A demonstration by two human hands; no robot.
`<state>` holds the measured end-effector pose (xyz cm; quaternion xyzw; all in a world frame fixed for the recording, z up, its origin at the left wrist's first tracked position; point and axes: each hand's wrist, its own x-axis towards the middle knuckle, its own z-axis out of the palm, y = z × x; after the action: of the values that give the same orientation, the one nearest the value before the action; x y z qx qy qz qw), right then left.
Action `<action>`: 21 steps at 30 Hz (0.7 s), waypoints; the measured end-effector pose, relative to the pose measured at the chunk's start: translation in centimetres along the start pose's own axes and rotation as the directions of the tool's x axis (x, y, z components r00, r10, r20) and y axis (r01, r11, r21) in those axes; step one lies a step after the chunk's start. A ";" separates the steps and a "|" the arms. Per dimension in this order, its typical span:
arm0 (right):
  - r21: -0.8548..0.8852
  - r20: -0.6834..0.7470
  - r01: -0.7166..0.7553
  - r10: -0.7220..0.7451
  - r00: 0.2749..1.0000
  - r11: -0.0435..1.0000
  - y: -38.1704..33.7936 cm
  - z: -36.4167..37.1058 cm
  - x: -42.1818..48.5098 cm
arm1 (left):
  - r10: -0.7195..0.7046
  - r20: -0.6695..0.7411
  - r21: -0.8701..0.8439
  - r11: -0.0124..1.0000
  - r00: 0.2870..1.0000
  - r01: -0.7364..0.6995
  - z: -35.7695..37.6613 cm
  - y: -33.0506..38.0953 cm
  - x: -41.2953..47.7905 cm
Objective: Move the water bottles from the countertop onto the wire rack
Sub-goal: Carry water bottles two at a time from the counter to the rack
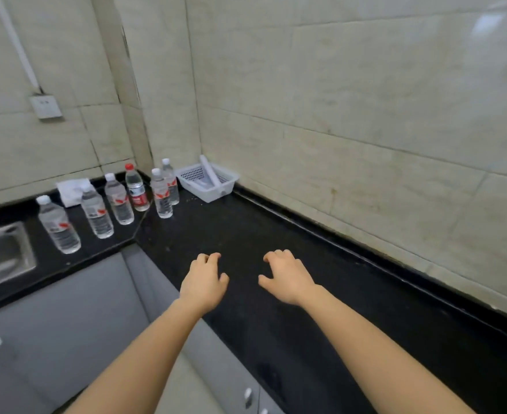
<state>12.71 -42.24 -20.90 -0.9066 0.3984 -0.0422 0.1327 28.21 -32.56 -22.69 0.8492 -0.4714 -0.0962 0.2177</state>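
Observation:
Several clear water bottles stand upright on the black countertop (246, 234) near its inner corner. The nearest bottle (58, 225) is at the left beside the sink, and one red-capped bottle (136, 188) stands further back. A white-capped bottle (161, 195) is the closest one to my hands. My left hand (204, 282) and my right hand (288, 277) hover palm down over the counter, fingers loosely curled and apart, holding nothing. Both are well short of the bottles. No wire rack is in view.
A white plastic basket (207, 180) with a white tube in it sits in the back corner. A steel sink (1, 252) is set into the counter at the left. A folded white cloth (71, 188) lies behind the bottles. Grey cabinet doors are below the counter edge.

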 end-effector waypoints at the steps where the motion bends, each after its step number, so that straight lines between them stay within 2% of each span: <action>1: 0.000 0.008 0.011 -0.011 1.000 1.000 -0.7 0.3 1.8 | -0.013 -0.008 0.006 1.000 1.000 0.013 -0.3 -1.0 1.5; 11: -0.005 0.099 0.105 -0.104 0.990 0.994 -5.9 2.1 20.9 | -0.138 -0.035 0.021 0.990 0.990 0.139 -3.7 -9.4 15.9; 21: -0.032 0.169 0.192 -0.184 0.968 0.981 -13.2 5.0 34.7 | -0.228 -0.057 0.033 0.973 0.972 0.230 -7.1 -19.0 26.4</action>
<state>46.57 -58.06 -23.08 -0.9435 0.2991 0.0304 0.1391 59.41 -44.04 -24.04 0.9042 -0.3663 -0.0890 0.2007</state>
